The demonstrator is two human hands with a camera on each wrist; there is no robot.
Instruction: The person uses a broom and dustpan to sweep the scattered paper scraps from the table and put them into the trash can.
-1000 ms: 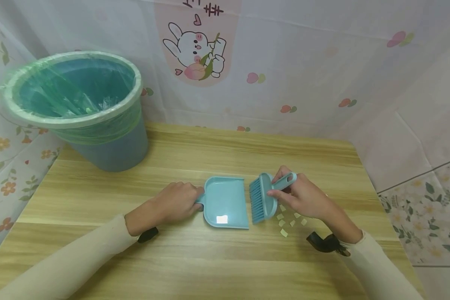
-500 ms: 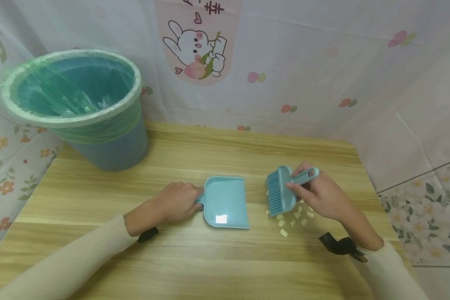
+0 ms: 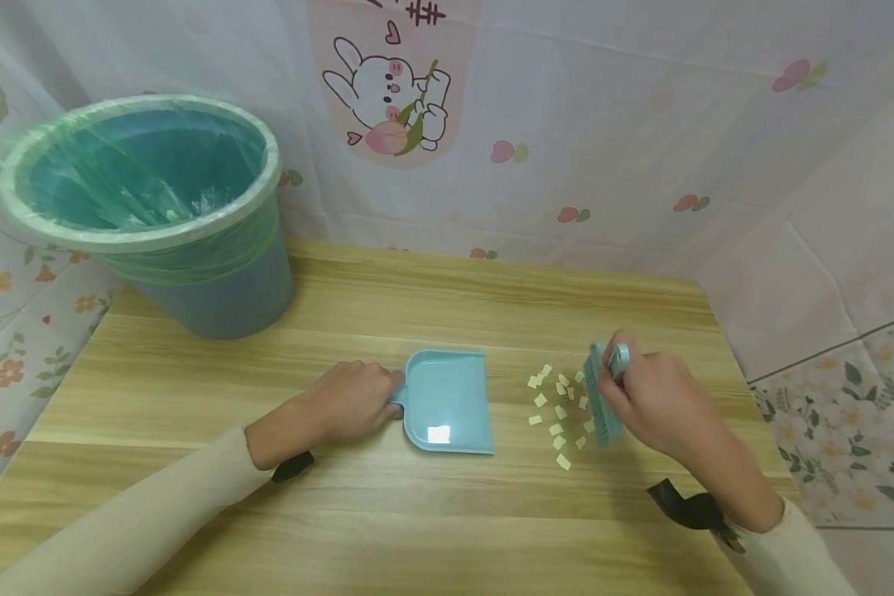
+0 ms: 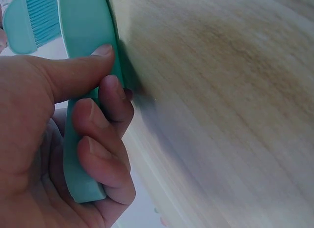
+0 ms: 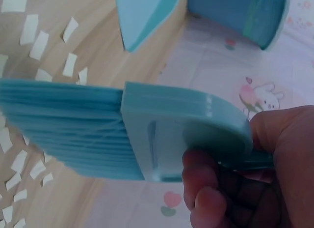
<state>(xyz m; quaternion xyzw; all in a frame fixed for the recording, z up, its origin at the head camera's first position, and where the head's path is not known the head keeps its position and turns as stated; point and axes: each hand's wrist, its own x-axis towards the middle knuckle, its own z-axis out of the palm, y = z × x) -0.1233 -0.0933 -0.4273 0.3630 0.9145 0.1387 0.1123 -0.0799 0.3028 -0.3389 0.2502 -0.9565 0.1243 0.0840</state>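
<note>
The left hand's grip (image 3: pixel 358 399) is closed round the handle of the dustpan (image 3: pixel 447 401), thumb on top, likely to steady it on the counter (image 3: pixel 387 530). Its straight lip faces the scattered paper scraps (image 3: pixel 559 443), presumably to receive them. Beyond the scraps, the right hand's grip (image 3: pixel 659 401) is closed on the hand brush (image 5: pixel 171 125), fingers near its head; the bristles face the scraps and pan, which suits sweeping that way. Whether bristles touch wood, I cannot tell.

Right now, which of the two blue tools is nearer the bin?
The dustpan in the left hand; the brush is farther, beyond the pale scraps.
</note>
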